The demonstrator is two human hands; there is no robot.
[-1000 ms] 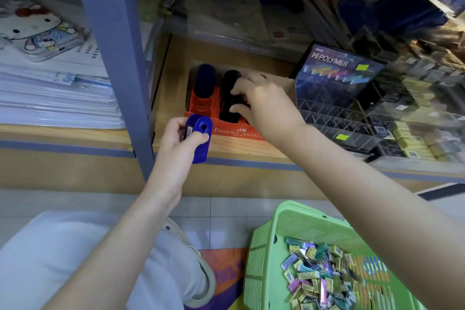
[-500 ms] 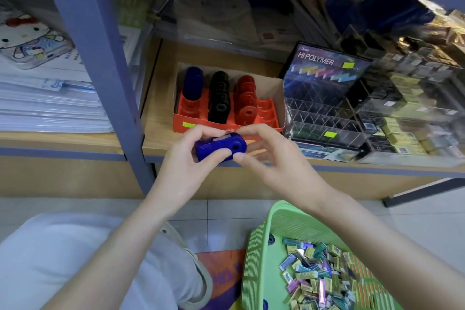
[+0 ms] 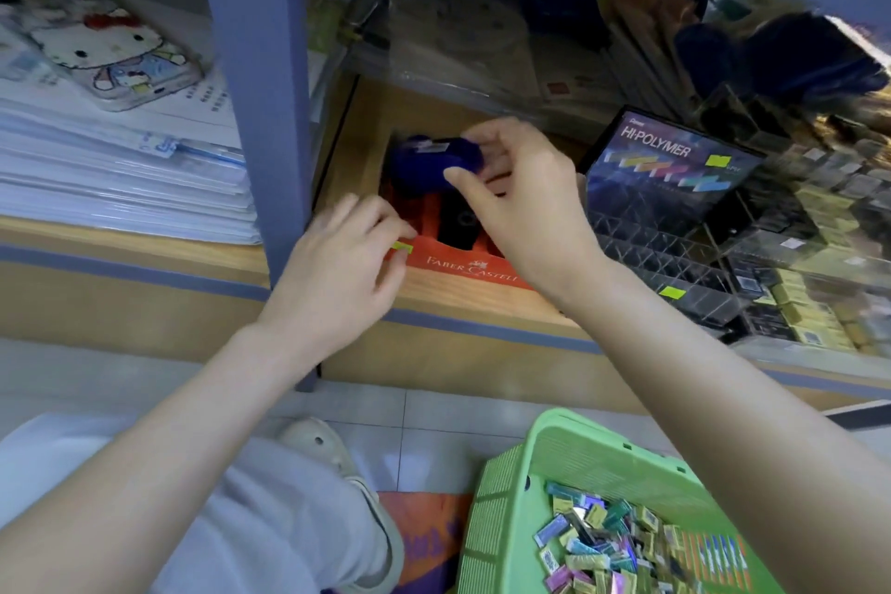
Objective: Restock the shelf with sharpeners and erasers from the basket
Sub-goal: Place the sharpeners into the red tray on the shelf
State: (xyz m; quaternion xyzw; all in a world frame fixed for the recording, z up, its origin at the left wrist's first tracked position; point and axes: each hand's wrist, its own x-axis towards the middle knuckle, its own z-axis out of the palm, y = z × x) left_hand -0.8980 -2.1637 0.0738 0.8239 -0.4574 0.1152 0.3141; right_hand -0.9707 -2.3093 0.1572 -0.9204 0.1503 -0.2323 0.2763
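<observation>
While above red tray [image 3: 463, 266], right hand [image 3: 525, 212] grip tight around blue sharpener [image 3: 424, 164]; left hand [image 3: 337, 275] slack nearby.

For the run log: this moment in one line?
right hand: holds blue sharpener over orange tray | left hand: touches tray front | green basket: on floor

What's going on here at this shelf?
A person is restocking a shelf. Their right hand holds a blue sharpener just above the orange Faber-Castell display box, where a black sharpener already sits. The left hand rests at the box's front left corner. A green basket of small wrapped erasers waits below, to the right.
</observation>
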